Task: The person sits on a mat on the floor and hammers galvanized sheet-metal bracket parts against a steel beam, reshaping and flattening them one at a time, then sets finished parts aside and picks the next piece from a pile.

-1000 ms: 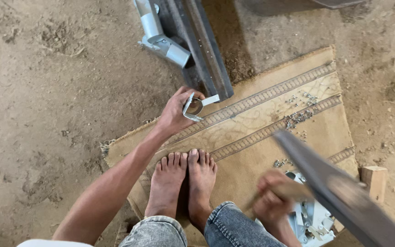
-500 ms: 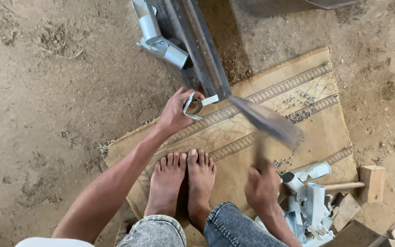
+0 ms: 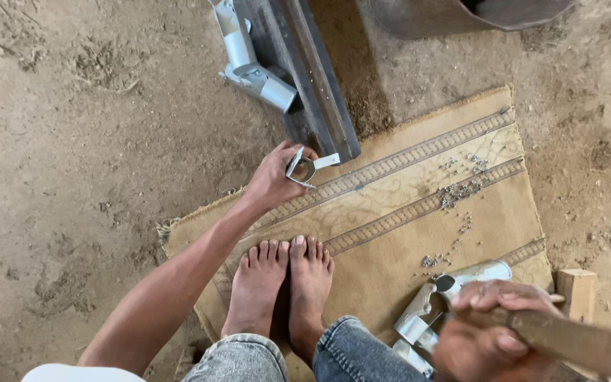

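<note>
The left hand (image 3: 271, 180) pinches a bent metal clip (image 3: 304, 168) against the near end of a dark steel bar (image 3: 312, 78), while the right hand (image 3: 493, 332), near right, grips a tool handle (image 3: 574, 339).

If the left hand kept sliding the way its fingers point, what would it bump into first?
The left hand, pinching a bent metal clip, points up-right; likely first contact is the dark steel beam's near end, though depth is unclear.

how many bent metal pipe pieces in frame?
At least 3: one bracket in the left hand against the steel bar; one elbow pipe left of that bar; a pile by the right hand, its count hidden.
</note>
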A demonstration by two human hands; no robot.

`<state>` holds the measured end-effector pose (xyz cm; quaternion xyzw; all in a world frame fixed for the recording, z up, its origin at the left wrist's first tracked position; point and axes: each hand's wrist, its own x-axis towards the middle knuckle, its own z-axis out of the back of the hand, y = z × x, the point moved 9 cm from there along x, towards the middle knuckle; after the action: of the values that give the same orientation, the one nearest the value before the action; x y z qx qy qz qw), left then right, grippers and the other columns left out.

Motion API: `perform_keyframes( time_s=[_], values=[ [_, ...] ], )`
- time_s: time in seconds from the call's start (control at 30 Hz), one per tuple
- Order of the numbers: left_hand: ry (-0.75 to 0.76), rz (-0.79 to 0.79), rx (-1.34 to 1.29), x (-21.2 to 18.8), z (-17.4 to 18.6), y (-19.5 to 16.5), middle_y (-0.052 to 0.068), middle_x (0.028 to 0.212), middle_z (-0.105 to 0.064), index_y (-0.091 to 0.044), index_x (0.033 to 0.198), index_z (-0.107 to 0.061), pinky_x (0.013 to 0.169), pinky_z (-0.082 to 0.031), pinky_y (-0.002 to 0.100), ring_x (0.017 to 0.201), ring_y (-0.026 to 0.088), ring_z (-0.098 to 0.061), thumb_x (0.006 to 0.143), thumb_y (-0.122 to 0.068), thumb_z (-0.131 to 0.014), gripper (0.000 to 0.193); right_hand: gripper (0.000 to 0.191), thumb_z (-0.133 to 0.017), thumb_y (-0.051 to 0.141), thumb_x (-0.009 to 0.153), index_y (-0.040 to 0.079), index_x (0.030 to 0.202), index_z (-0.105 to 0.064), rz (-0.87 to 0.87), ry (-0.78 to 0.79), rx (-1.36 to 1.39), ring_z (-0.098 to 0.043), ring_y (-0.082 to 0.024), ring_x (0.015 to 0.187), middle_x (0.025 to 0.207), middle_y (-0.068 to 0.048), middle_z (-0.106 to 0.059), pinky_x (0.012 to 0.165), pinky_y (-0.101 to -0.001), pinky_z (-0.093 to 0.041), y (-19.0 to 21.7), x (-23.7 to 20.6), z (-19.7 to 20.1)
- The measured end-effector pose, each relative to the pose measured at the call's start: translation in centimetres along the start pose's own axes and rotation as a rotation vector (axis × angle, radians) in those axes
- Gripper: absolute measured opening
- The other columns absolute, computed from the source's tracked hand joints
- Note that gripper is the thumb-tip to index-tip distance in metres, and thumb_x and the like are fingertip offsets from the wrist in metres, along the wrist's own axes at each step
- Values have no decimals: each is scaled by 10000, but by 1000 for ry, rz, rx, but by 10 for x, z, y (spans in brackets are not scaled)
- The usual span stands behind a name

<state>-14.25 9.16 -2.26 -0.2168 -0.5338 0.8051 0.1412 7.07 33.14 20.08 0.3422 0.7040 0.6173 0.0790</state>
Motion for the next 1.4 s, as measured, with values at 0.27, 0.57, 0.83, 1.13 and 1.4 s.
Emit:
perform_keyframes(
  time_s=[0.27,0.57,0.83,1.13,1.4],
  values=[
    [-21,-140,116,-1,14,-30,62,1085,-759,-107,1076,-719,1303,-369,424,1045,281,-714,752,-110,-802,335,325,-467,301,1056,6,1058,-603,-233,351,-1139,-596,-409,600,708,-208,-616,550,-500,-447,-156,-93,38],
    [34,-576,-158,108,60,-258,293,1486,-429,-19,1540,-14,1025,-400,586,1098,359,-727,870,-494,-795,1133,296,-503,366,1070,121,1160,-643,-291,429,-1559,-656,-444,917,1007,-209,-696,797,-565,-510,-185,-28,98],
    [-735,203,452,86,198,-47,149,1261,-626,-103,1459,-502,959,-479,521,1173,337,-597,916,-532,-765,740,252,-613,281,997,90,1159,-640,-370,105,-1591,-632,-436,993,1199,-195,-594,799,-533,-508,-210,20,133],
    [-442,590,470,109,174,9,96,1236,-715,-103,1455,-510,1174,-278,580,1134,245,-657,778,-475,-751,810,227,-636,291,1008,121,1158,-634,-469,160,-1556,-653,-382,1040,1202,-142,-616,850,-506,-524,-204,3,133],
    [-689,-352,572,-50,177,-78,116,1174,-707,-92,1282,-618,1018,-508,483,1132,354,-629,696,-7,-761,609,550,-719,332,997,82,1461,-561,-271,-11,-1560,-505,-506,1213,1396,-316,-441,909,-585,-469,-218,19,187]
  ],
)
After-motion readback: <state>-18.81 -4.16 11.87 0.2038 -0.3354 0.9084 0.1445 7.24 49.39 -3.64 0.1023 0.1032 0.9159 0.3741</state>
